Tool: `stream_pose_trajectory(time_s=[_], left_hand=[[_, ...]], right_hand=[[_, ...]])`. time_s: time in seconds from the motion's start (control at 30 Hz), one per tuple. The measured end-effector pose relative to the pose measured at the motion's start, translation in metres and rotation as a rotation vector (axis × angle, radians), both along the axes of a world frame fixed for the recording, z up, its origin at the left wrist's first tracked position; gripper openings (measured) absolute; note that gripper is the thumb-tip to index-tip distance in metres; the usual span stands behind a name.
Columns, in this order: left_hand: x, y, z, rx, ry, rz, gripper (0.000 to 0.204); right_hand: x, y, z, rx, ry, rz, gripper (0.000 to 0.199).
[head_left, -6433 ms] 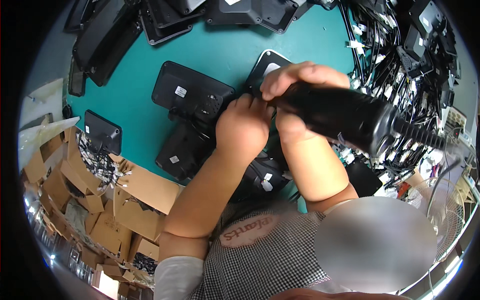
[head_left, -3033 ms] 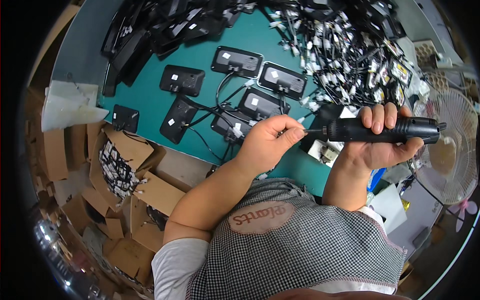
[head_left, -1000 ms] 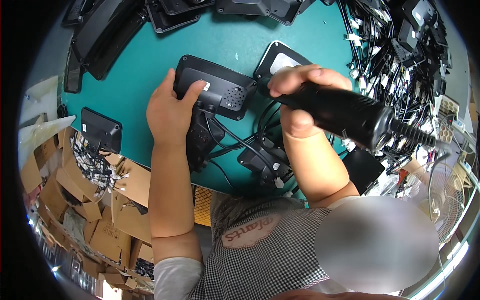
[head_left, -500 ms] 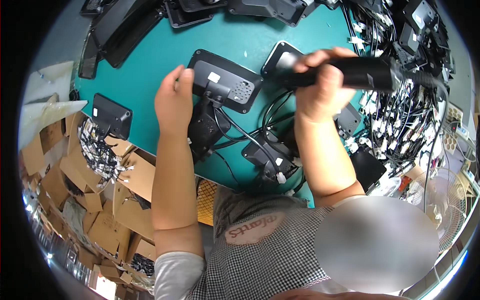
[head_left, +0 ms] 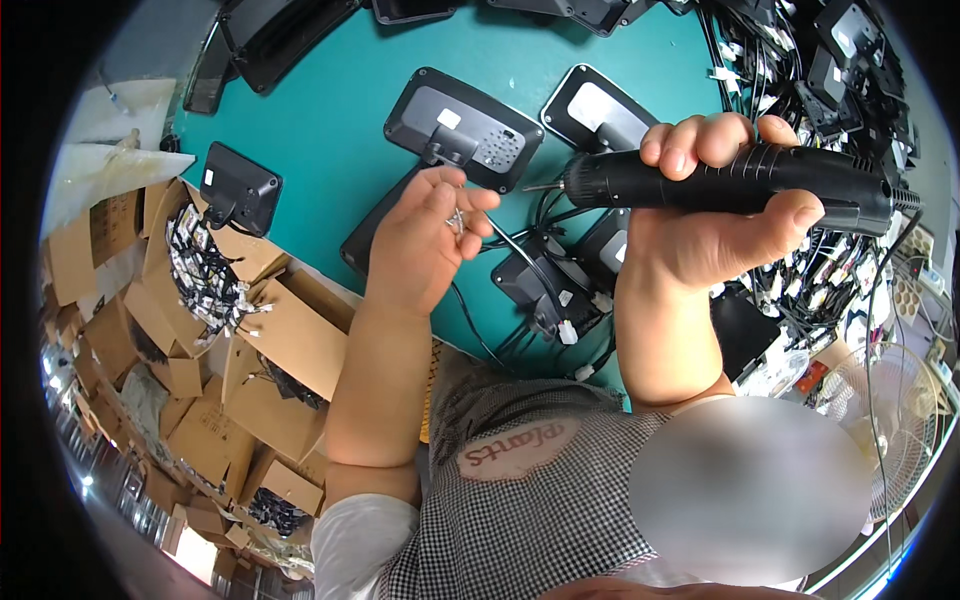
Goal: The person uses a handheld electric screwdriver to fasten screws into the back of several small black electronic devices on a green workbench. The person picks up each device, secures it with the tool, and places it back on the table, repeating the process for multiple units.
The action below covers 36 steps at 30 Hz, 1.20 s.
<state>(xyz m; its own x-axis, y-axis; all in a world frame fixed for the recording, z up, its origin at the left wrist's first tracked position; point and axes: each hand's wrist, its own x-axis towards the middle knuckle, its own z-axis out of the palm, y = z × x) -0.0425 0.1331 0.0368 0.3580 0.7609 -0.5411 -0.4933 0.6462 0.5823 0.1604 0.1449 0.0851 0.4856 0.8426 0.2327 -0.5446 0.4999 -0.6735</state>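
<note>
My right hand (head_left: 690, 240) is wrapped round a black electric screwdriver (head_left: 620, 180), its thin bit pointing left. Several small silvery screws (head_left: 456, 221) lie in the curled fingers of my left hand (head_left: 408, 245), palm up. Just beyond those fingers rests a black rectangular housing (head_left: 505, 115), back side up, with a stubby bracket and a cable (head_left: 520, 255). The bit's tip is near the housing's lower right corner, apart from it. Behind the screwdriver lies a second housing (head_left: 595, 105) with a white label.
More housings with cables (head_left: 535, 285) lie close to my body, and one (head_left: 240, 190) sits at the table's left edge. Bundled cables with white connectors (head_left: 790, 270) heap up on the right. Cardboard boxes (head_left: 290, 335) stand on the left below the green tabletop (head_left: 310, 170).
My left hand has left the housing's edge, moved right and nearer, and turned palm up, showing screws. The screwdriver has shifted right, its bit now off the housings.
</note>
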Motion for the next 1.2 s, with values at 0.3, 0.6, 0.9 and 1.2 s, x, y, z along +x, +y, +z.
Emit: stream_pose_trajectory(time_s=[0.3, 0.6, 0.9, 1.2], left_hand=[[0.025, -0.026, -0.007, 0.065, -0.009, 0.009, 0.021], [0.034, -0.029, -0.005, -0.005, -0.063, 0.038, 0.024], [0.04, -0.028, -0.001, 0.026, -0.011, 0.042, 0.027], [0.017, -0.003, 0.0, 0.392, 0.722, -0.124, 0.037]], right_hand=[[-0.009, -0.008, 0.003, 0.071, 0.1, 0.046, 0.059], [-0.01, -0.009, -0.002, 0.061, 0.104, 0.034, 0.058], [-0.008, -0.007, -0.003, 0.066, 0.122, 0.053, 0.06], [-0.012, -0.007, -0.02, 0.031, -0.024, 0.06, 0.056]])
